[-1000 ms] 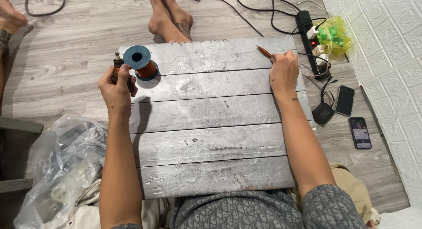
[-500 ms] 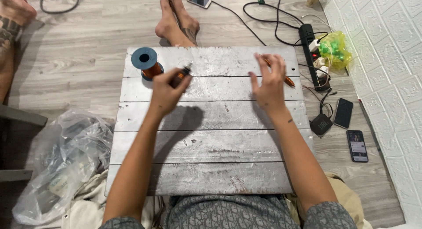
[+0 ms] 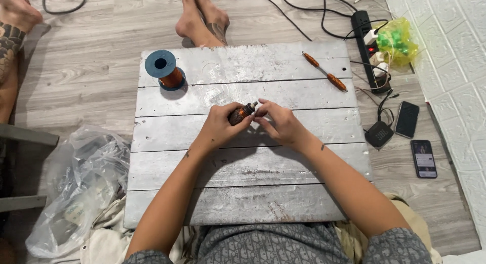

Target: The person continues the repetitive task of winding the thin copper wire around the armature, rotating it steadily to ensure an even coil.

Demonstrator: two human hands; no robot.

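Observation:
Over the middle of a grey plank board (image 3: 243, 203), my left hand (image 3: 218, 126) holds a small dark cylinder wound with copper wire (image 3: 242, 112). My right hand (image 3: 279, 123) meets it from the right, fingertips pinched at the cylinder's metal tip. A blue spool of copper wire (image 3: 164, 69) stands upright at the board's far left corner. A thin rod with two copper-wound sections (image 3: 325, 71) lies at the far right of the board, apart from both hands.
Another person's bare feet (image 3: 202, 18) rest just beyond the board. A power strip (image 3: 368, 46), a green bag (image 3: 400, 41), cables, a black adapter (image 3: 379, 134) and two phones (image 3: 407, 119) lie to the right. A clear plastic bag (image 3: 76, 188) lies at the left.
My left hand carried the wound cylinder from beside the spool to the board's middle. My right hand left the rod at the far right and came in to touch the cylinder's tip.

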